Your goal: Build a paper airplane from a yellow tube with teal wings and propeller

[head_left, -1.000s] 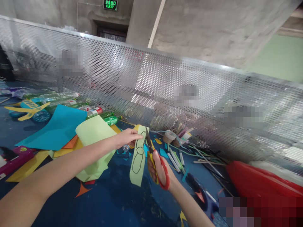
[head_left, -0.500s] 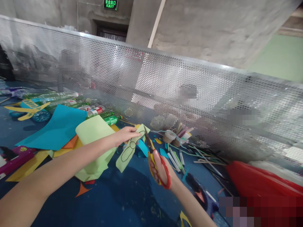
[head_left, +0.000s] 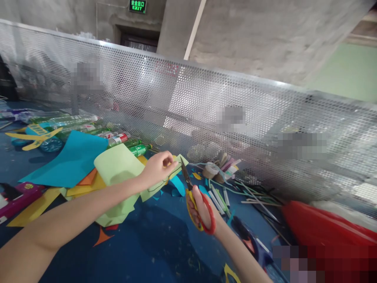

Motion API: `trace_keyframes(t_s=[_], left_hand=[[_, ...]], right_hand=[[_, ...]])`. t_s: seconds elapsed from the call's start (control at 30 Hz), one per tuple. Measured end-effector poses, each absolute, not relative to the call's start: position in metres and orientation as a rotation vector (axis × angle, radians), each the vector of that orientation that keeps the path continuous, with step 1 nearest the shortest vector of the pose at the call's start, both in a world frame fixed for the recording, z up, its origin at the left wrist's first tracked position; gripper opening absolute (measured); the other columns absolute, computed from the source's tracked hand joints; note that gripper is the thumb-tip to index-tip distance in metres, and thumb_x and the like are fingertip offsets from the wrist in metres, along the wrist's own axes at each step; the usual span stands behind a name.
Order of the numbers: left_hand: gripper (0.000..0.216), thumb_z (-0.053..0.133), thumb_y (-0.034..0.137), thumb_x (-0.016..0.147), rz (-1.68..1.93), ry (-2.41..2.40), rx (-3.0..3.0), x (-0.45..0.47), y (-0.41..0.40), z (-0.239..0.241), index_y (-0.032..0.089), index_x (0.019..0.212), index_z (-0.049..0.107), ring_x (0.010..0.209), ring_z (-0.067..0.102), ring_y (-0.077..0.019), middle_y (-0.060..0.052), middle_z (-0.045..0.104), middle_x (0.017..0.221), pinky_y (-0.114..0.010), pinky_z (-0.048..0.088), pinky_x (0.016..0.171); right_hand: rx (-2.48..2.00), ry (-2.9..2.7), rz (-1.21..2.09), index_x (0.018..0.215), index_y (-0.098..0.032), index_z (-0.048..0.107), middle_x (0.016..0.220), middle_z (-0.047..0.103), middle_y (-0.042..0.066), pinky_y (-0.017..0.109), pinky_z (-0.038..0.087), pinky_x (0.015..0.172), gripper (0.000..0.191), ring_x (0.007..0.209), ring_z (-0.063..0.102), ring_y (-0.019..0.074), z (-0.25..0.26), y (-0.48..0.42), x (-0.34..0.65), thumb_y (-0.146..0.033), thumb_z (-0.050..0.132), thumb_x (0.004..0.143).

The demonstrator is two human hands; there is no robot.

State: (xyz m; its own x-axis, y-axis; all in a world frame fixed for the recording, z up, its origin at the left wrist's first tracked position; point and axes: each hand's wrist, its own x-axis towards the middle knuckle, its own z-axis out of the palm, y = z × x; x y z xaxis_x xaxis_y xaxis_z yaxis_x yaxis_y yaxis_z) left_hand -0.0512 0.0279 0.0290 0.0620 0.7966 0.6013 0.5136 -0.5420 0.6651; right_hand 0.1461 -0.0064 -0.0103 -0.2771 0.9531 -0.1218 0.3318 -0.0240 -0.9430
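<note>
My left hand (head_left: 157, 169) pinches a light green paper strip (head_left: 153, 188) with a black drawn outline, holding it up over the blue table (head_left: 141, 243). The strip lies nearly level, its far end by the scissor blades. My right hand (head_left: 202, 208) grips red and yellow scissors (head_left: 196, 200) through the handles, blades pointing up and away at the strip's edge.
Sheets of blue paper (head_left: 67, 157), green paper (head_left: 118, 169) and orange paper lie at the left, with plastic bottles (head_left: 118, 139) behind. Sticks, pens and tape rolls (head_left: 220, 169) lie at the right by a red plastic bag (head_left: 321, 228). A perforated metal screen (head_left: 188, 102) runs behind.
My left hand has turned the green strip from hanging upright to nearly level, its lower end swinging left. The scissors moved slightly down and right.
</note>
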Motion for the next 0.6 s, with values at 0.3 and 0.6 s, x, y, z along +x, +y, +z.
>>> trace_keyframes(t_s=[0.3, 0.6], left_hand=[[0.048, 0.032, 0.068, 0.083, 0.791, 0.824, 1.484, -0.025, 0.009, 0.021, 0.02, 0.082, 0.041, 0.043, 0.053, -0.0124, 0.006, 0.049, 0.052, -0.024, 0.038, 0.046], [0.038, 0.051, 0.057, 0.082, 1.284, 0.659, 1.34, -0.03, 0.01, 0.027, 0.025, 0.095, 0.036, 0.047, 0.046, -0.0069, 0.009, 0.043, 0.064, -0.02, 0.035, 0.049]], right_hand=[[-1.112, -1.434, 1.334, 0.057, -0.022, 0.038, 0.038, 0.031, -0.009, 0.02, 0.025, 0.028, 0.062, 0.028, 0.027, 0.0058, 0.001, -0.018, 0.136, -0.083, 0.036, 0.067], [-1.073, -1.414, 1.251, 0.056, -0.023, 0.036, 0.037, 0.03, -0.009, 0.019, 0.024, 0.027, 0.063, 0.027, 0.026, 0.0051, -0.003, -0.02, 0.128, -0.085, 0.034, 0.065]])
